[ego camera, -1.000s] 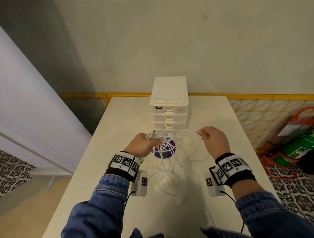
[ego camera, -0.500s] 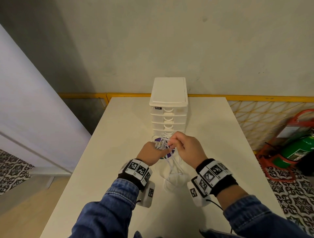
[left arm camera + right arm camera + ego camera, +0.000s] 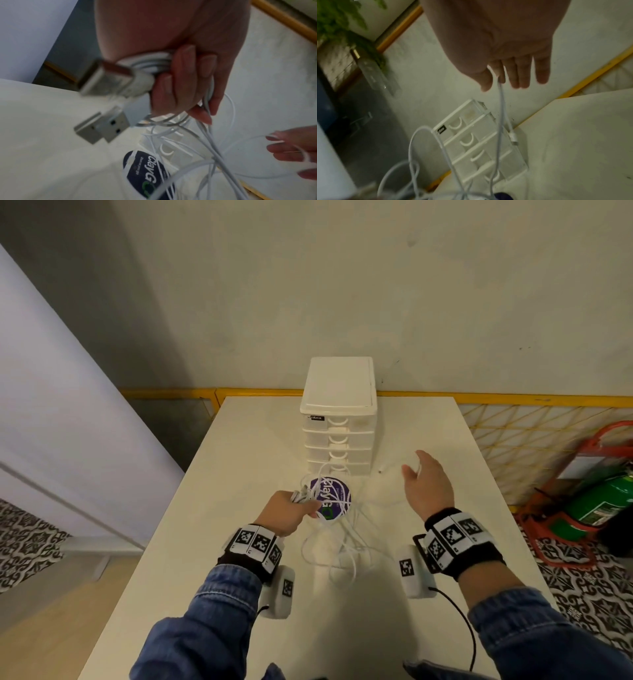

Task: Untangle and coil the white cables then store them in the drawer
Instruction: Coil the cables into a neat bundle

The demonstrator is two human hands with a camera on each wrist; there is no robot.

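Note:
Several tangled white cables (image 3: 342, 556) lie on the white table (image 3: 239, 474) in front of a small white drawer unit (image 3: 337, 436) whose drawers are all closed. My left hand (image 3: 306, 505) grips a coiled bundle of cable with two USB plugs (image 3: 102, 125) sticking out. To the right, my right hand (image 3: 423, 477) is lifted with its fingers nearly straight. One strand (image 3: 499, 121) runs down from between its thumb and index finger (image 3: 496, 78). That strand's small connector (image 3: 513, 138) hangs free beside the unit.
A round purple sticker (image 3: 330, 498) lies on the table under the cables. A yellow mesh rail (image 3: 513, 433) runs behind and to the right of the table. On the floor at right stands a green extinguisher (image 3: 603, 505) in a red stand.
Half a second ago both hands met over the sticker. My right hand has since swung out to the right, drawing one strand and its connector end out of the bundle. The left hand stayed put.

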